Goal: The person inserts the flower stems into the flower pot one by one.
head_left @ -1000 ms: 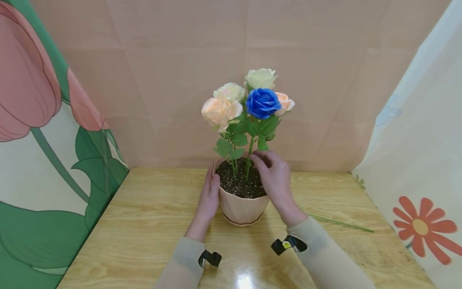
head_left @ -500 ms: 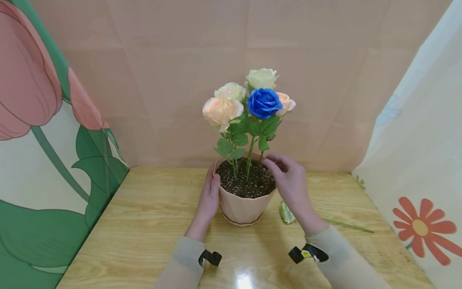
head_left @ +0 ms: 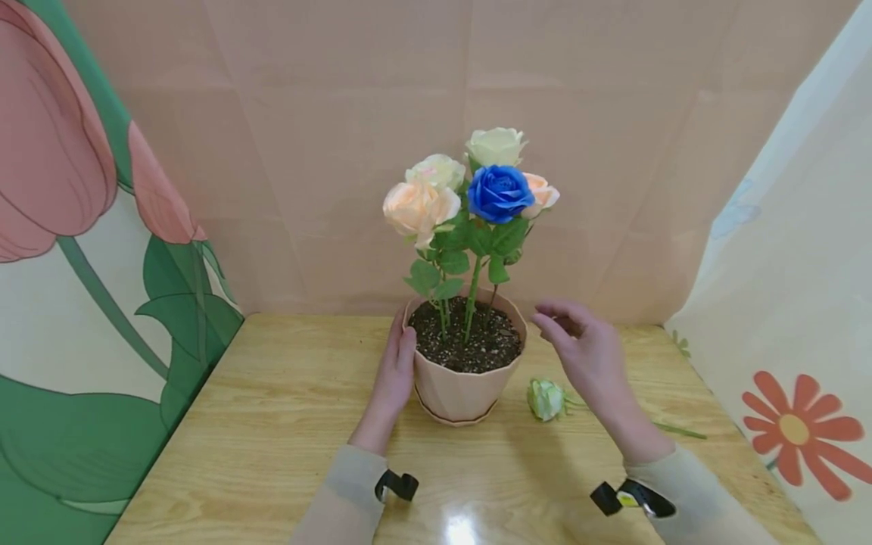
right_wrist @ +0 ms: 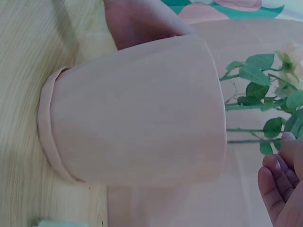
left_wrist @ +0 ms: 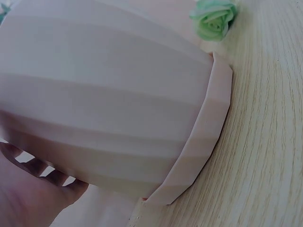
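Observation:
A pale pink flowerpot [head_left: 463, 390] filled with dark soil [head_left: 453, 352] stands upright on its saucer. Several artificial roses rise from it, among them a blue rose [head_left: 500, 194], a peach rose [head_left: 420, 208] and a white rose [head_left: 496, 147]. Against the pot's left side rests my left hand [head_left: 393, 367], its thumb near the rim; the left wrist view shows fingers touching the pot wall. My right hand [head_left: 589, 352] hovers right of the pot, apart from it, fingers loosely bent and holding nothing. Below it a light green rose [head_left: 546, 399] lies on the table, part of its stem hidden by my forearm.
The wooden table [head_left: 286, 424] ends at a pinkish backdrop [head_left: 341, 151]. A tulip-printed panel [head_left: 68, 318] borders the left side, and a sheet with a red flower print [head_left: 793, 428] borders the right.
My right hand has let go of a stem in the pot and drawn away to the right, uncovering the green rose on the table. The left hand stays against the pot.

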Motion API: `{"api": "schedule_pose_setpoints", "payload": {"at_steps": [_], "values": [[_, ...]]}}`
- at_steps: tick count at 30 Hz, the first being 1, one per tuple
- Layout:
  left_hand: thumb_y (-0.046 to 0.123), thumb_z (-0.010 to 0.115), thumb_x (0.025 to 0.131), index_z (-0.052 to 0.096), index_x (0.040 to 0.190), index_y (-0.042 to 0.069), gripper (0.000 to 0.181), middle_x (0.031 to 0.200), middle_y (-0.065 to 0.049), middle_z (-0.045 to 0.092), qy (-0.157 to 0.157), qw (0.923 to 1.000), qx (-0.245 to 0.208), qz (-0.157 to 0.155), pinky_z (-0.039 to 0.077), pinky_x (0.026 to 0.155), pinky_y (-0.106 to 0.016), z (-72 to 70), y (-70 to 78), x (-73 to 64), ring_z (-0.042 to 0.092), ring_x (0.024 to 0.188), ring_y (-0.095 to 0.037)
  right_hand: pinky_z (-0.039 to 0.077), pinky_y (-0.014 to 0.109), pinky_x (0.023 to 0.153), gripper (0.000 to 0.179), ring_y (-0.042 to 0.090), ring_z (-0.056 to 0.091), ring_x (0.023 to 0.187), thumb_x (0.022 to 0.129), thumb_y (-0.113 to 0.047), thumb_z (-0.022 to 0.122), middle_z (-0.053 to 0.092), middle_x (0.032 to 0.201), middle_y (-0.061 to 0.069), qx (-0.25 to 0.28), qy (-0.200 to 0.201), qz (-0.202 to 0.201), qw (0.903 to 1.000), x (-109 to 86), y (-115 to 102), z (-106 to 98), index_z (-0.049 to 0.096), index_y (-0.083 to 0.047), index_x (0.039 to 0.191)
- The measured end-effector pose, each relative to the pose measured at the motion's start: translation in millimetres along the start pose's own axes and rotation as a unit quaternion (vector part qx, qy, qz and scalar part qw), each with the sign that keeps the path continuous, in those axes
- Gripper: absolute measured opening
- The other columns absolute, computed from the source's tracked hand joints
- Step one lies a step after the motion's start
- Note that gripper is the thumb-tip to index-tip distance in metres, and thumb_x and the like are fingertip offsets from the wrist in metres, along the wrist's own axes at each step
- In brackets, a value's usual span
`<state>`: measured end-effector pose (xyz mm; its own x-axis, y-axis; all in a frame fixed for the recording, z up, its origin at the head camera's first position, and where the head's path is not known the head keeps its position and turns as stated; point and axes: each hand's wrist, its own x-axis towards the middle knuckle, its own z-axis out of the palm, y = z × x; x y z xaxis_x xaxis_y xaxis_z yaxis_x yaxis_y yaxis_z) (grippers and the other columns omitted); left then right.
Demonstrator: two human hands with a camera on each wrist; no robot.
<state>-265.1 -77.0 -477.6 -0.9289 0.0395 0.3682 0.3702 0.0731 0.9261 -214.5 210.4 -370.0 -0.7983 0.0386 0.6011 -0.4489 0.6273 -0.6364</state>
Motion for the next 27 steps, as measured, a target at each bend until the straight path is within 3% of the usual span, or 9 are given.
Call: {"api": "schedule_pose_setpoints", "payload": {"at_steps": [13, 27], "values": [[0.041, 0.034, 0.122, 0.023, 0.178, 0.017, 0.062, 0.18, -0.011, 0.027, 0.001, 1.0, 0.002, -0.003, 0.021, 0.133, -0.055, -0.7, -1.0, 1.0, 0.025, 0.165, -0.033, 0.045, 0.017, 0.057, 0.014, 0.005, 0.066, 0.075, 0.102, -0.013, 0.083, 0.078, 0.091, 0.002, -0.071, -0.02, -0.003, 0.9973, -16.4, 25.4, -34.4, 0.083, -0.011, 0.116], [0.043, 0.033, 0.122, 0.021, 0.178, 0.02, 0.062, 0.181, -0.01, 0.024, -0.004, 0.9999, 0.001, -0.017, 0.019, 0.133, -0.058, -1.9, 1.4, -0.7, 0.023, 0.165, -0.035, 0.051, 0.016, 0.062, 0.017, 0.006, 0.069, 0.078, 0.104, -0.018, 0.081, 0.079, 0.098, 0.001, -0.116, -0.075, 0.01, 0.9904, -29.4, 58.7, -62.9, 0.082, -0.012, 0.12]]}}
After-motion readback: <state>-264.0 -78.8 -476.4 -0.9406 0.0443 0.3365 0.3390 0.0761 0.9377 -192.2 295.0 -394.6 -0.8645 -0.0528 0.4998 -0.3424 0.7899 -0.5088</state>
